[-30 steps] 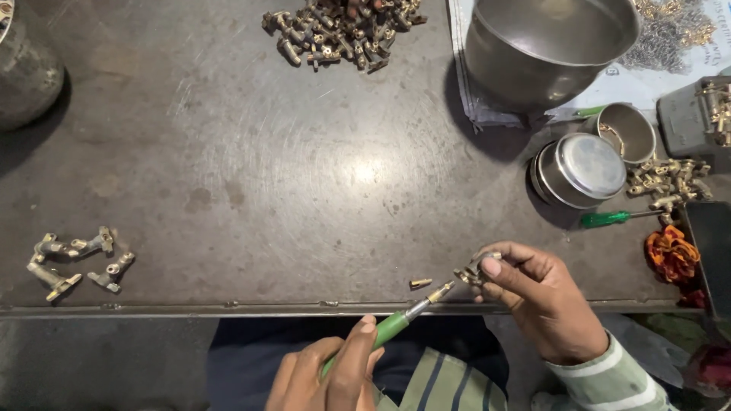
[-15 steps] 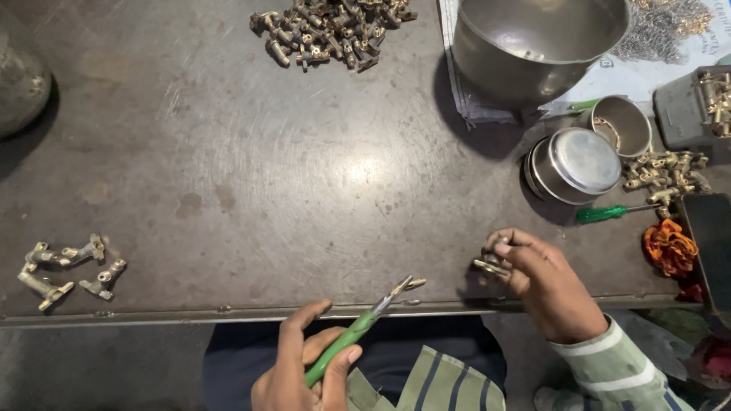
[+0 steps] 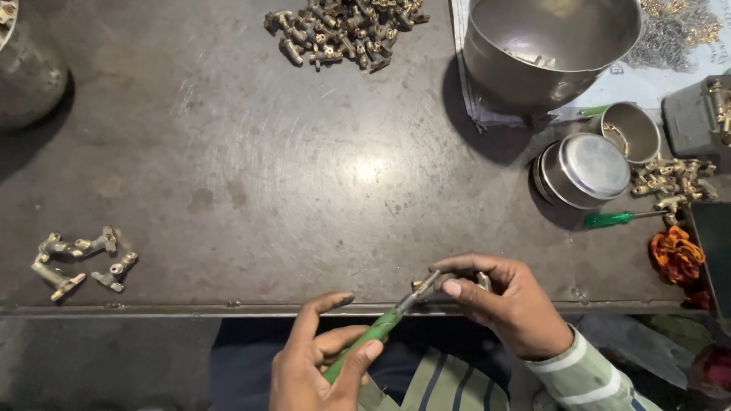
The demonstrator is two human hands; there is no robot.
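Green-handled screwdriver (image 3: 364, 344), gripped in the left hand (image 3: 324, 365), meets a small brass fitting (image 3: 426, 283) pinched by the right hand's (image 3: 509, 304) fingers (image 3: 457, 288) at the tabletop (image 3: 304, 175) edge, steadying it for the tip. Loose fittings (image 3: 76, 259) lie aside, left.

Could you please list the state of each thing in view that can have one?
Left hand: grip shut on the green-handled tool, tip at the small brass fitting.
Right hand: grip shut on the small brass fitting.
Large steel bowl: upright, nearly empty.
Small steel cup: open, tipped.
Round steel tin: lid on.
Green screwdriver: lying flat, untouched.
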